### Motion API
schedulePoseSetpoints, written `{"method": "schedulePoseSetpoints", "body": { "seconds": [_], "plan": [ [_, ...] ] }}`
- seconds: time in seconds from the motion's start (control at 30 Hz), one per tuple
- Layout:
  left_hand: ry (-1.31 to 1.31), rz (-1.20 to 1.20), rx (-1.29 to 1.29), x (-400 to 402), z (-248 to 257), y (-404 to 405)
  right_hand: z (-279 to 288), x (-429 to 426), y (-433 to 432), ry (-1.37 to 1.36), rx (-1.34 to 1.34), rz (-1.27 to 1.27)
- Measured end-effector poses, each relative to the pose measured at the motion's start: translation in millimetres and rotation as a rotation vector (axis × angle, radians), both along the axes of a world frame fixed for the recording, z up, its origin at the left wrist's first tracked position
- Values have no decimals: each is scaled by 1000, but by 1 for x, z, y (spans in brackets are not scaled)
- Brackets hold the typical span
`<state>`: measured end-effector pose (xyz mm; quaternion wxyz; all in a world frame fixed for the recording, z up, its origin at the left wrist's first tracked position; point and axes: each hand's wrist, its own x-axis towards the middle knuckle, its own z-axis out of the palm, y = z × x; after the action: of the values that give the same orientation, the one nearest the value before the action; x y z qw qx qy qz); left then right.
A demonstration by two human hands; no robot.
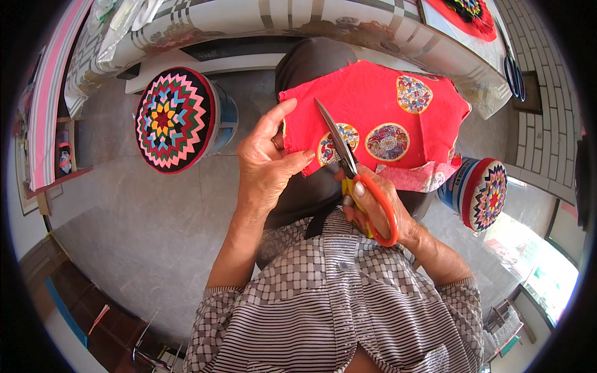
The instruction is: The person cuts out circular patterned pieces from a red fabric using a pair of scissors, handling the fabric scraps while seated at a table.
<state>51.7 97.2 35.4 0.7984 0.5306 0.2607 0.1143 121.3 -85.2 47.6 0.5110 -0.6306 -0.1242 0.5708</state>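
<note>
A red fabric piece (373, 98) printed with round multicoloured medallions lies over my dark-trousered knees, its lower right edge folded back to a paler underside. My left hand (273, 154) holds its left edge, with the thumb on top near the lower corner. In my right hand (373, 200) is a pair of scissors (343, 144) with orange and yellow handles. Their blades look closed or nearly so and lie over the cloth, across the left medallion, pointing up and left.
Patchwork-topped round stools stand at left (171, 120) and right (485, 195). Ahead is a table with a patterned cover (280, 18), bearing a red textile piece (482, 23) and dark-handled scissors (514, 79) at its right edge. A striped pink cloth (51, 102) hangs at far left.
</note>
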Motion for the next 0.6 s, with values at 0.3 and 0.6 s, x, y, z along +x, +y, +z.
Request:
{"method": "schedulePoseSetpoints", "body": {
  "seconds": [0.3,0.6],
  "plan": [
    [-41,10,-3,-2,0,1,-6,12,14,-64,72,3],
    [-60,-7,-11,-5,-5,3,-2,13,26,-22,-19,-33]
  ]
}}
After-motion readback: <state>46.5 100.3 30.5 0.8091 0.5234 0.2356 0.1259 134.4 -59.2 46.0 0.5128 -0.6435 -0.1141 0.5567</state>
